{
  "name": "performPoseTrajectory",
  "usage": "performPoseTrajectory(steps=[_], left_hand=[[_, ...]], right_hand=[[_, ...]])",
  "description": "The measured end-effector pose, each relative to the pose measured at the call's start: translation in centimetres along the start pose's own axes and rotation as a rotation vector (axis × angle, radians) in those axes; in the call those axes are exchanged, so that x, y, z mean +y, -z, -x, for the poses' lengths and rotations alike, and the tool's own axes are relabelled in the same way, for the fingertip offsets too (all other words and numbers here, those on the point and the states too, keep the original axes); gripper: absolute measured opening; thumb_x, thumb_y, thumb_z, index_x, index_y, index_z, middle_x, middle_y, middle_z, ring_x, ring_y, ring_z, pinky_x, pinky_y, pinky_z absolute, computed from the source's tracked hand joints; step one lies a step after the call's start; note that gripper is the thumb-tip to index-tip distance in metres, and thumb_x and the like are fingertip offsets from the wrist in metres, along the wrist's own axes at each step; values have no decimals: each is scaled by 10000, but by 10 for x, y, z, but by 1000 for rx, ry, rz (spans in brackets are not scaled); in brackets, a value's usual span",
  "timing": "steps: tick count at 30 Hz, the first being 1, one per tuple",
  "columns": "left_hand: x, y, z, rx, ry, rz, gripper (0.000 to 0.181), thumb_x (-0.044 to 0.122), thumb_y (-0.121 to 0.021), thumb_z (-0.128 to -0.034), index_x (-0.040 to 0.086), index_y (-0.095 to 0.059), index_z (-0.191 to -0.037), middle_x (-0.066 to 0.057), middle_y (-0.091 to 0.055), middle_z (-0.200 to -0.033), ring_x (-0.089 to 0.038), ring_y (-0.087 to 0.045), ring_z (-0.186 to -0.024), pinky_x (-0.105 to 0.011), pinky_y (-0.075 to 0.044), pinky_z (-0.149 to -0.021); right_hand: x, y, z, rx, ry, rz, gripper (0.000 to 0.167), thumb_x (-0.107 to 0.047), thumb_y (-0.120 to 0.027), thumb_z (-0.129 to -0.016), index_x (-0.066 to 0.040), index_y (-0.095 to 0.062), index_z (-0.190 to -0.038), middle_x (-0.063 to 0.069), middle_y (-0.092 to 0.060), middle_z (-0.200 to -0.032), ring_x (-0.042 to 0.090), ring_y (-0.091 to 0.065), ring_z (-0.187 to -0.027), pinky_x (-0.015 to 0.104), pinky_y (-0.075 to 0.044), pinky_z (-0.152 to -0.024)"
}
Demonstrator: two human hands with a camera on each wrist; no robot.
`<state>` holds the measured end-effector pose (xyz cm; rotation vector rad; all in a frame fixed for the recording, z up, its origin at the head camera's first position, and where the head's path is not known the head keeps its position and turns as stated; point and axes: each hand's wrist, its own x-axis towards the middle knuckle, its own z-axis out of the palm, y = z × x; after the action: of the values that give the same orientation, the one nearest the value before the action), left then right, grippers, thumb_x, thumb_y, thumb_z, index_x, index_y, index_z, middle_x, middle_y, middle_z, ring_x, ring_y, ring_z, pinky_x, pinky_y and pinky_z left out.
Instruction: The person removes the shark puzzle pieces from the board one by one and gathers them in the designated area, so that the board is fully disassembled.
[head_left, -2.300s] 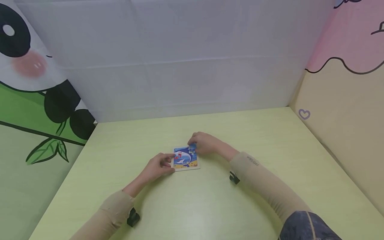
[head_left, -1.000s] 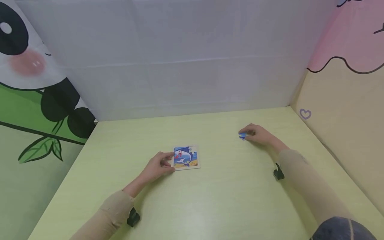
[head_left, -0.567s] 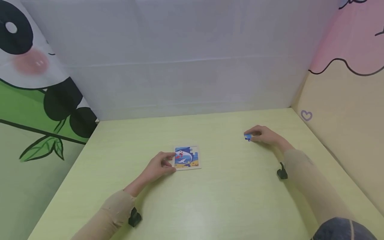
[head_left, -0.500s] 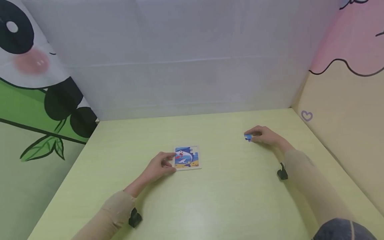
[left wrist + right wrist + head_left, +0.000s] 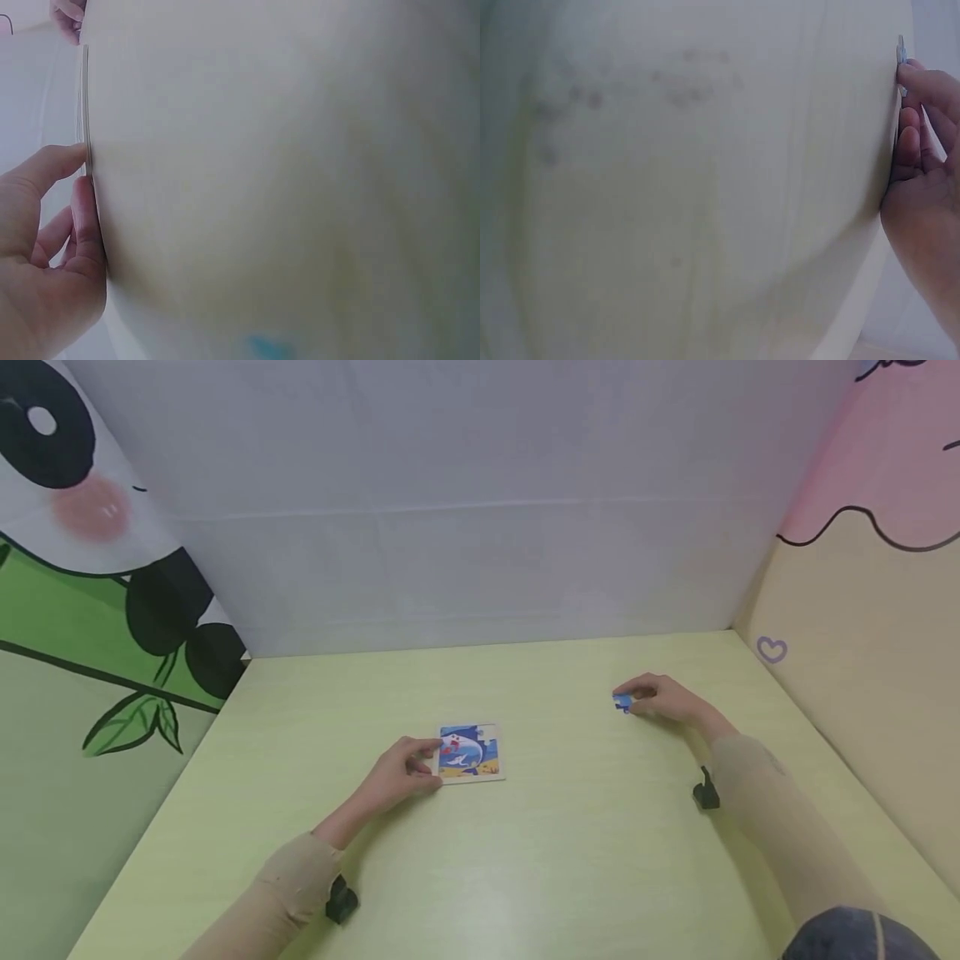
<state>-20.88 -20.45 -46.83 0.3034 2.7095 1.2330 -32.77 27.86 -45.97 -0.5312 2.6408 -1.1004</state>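
Observation:
A small square jigsaw puzzle [image 5: 468,756] with a blue sea-animal picture and a pale border lies flat on the table; its upper right corner shows a pale gap. My left hand [image 5: 397,772] holds its left edge, thumb near the lower corner and a finger higher up. In the left wrist view the puzzle [image 5: 85,105] is seen edge-on, at the fingertips of that hand [image 5: 56,247]. Off to the right, my right hand [image 5: 663,697] pinches a blue puzzle piece [image 5: 622,702]. The right wrist view has this piece [image 5: 901,51] between thumb and fingers.
The pale yellow table [image 5: 525,860] runs back to a white sheet [image 5: 465,568]. A painted panel [image 5: 150,677] stands along the left side and another [image 5: 862,652] along the right. Each sleeve carries a small black wrist device [image 5: 342,900].
My right hand has moved from the puzzle's upper right corner off to the right with the blue piece, then stayed nearly still. The left hand has kept its place at the left edge.

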Motion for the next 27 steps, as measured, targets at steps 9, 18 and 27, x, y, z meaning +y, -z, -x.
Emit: performPoseTrajectory(steps=[9,18,27], left_hand=[[1,1,0,-10,3,-7,650,148,-809,-802,89,-552,-1396,-126,-583,-1186,-176,-647,-965,-234,-530,-798],[1,4,2,-8,-8,-13,654,141,-810,-797,76,-550,-1394,-139,-583,-1181,-185,-652,-962,-253,-539,-807],[4,5,5,-8,6,4,656,128,-807,-798,75,-545,-1398,-138,-580,-1175,-193,-648,-969,-267,-530,-811]], right_hand=[[0,0,2,2,-1,-9,386,-147,-665,-922,-71,-633,-1299,170,-587,-1311,287,-496,-1147,338,-370,-938],[0,-1,0,-7,-1,-15,360,-137,-640,-936,-102,-638,-1295,161,-577,-1308,266,-486,-1107,350,-376,-938],[-3,-1,1,-7,17,-27,379,-138,-662,-924,-82,-634,-1298,166,-586,-1285,263,-490,-1078,338,-379,-909]])
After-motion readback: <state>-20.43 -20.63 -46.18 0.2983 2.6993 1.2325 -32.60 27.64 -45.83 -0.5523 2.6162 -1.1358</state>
